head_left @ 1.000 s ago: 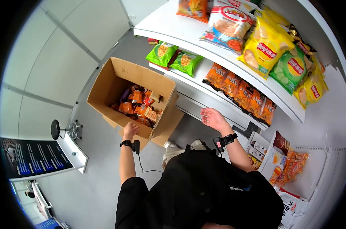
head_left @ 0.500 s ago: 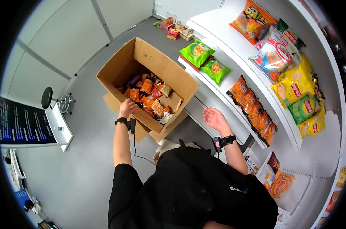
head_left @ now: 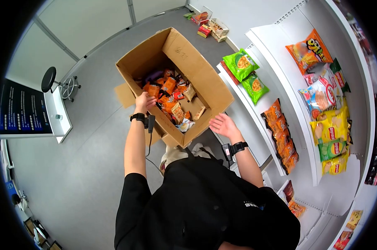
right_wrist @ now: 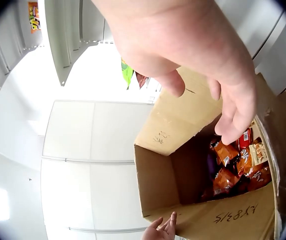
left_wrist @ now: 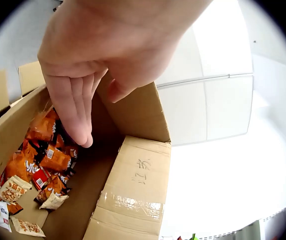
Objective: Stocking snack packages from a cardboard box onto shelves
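Observation:
An open cardboard box (head_left: 199,62) stands on the floor in front of me, with many small orange snack packets (head_left: 168,85) inside. A few tan packets (head_left: 178,113) lie among them, near a dark purple item (head_left: 154,76). My left hand (head_left: 145,102) is at the box's left rim, its fingers straight and reaching over the edge; the left wrist view shows them above the packets. Close by the box's near right corner, my right hand (head_left: 225,125) has its fingers extended and the palm facing the box. Neither hand holds anything.
White shelves (head_left: 255,37) on the right bear green bags (head_left: 241,64), a row of orange bags (head_left: 280,137) and yellow chip bags (head_left: 330,125). Small boxes (head_left: 217,29) sit on the floor at the back. A black stool (head_left: 49,79) stands left.
The head view has shifted, showing more shelving. Both hands have moved closer to the box: the left to its left rim, the right to its near right corner.

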Tool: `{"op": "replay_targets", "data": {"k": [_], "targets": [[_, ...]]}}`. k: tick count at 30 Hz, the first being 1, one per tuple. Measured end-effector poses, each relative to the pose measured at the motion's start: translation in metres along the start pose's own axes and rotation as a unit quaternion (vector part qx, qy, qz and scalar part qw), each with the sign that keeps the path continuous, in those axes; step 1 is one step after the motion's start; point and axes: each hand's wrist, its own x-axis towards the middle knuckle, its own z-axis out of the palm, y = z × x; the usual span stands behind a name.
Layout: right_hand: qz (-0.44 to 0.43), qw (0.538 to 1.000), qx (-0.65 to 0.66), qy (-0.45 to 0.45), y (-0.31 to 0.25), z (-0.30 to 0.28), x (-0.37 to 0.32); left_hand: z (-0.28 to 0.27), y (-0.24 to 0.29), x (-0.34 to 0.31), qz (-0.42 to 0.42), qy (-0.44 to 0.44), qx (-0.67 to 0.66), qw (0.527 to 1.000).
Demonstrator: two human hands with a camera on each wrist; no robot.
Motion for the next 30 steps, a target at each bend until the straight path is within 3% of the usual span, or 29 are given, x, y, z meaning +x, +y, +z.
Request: {"op": "replay_targets", "data": {"k": [11, 18, 30], "targets": [[0.074, 0.997, -0.029, -0.018, -0.038, 0.038, 0.061, -0.013, 0.039, 0.035, 0.078, 0.043, 0.043, 0.995], [0.129, 0.991, -0.043, 0.006, -0.074, 0.056, 0.148, -0.009, 0.054, 0.030, 0.098, 0.075, 0.054, 0.991], [0.201, 0.963, -0.177, 0.027, -0.075, 0.119, 0.285, 0.012, 0.073, 0.029, 0.043, 0.171, 0.061, 0.982]]}}
